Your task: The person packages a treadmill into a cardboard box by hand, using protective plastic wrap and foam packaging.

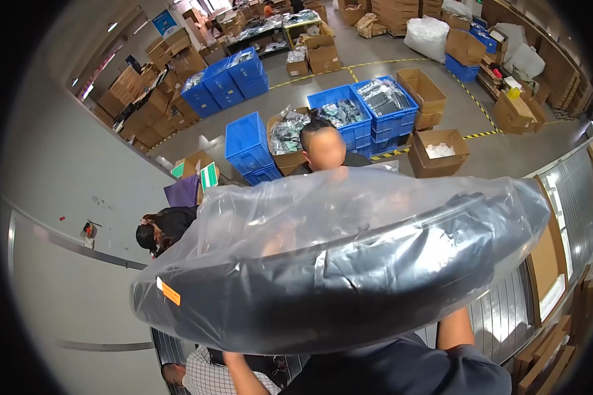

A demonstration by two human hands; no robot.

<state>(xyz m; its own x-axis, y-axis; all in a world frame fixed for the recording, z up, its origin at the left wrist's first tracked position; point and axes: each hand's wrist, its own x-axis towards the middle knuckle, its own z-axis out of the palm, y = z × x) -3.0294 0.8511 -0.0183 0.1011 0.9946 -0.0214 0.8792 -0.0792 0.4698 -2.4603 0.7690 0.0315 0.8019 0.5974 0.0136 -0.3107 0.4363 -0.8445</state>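
A long, curved, glossy black part (349, 289) in a clear plastic bag (257, 210) fills the middle of the view, lifted close in front of me. An orange label (170, 294) sits near its left end. My left hand (233, 359) reaches up to the lower left edge of the bagged part. Beneath the right half, my right hand (456, 317) supports it from below. The fingers of both hands are hidden behind the part. Loose plastic spreads over the far side, partly covering a person (326, 148) who faces me there.
Another person (168, 230) bends at the left, and one in a checked shirt (207, 375) is low left. Blue crates (247, 145) and cardboard boxes (440, 158) stand beyond. A ribbed metal surface (501, 316) lies right, near stacked cardboard (543, 352).
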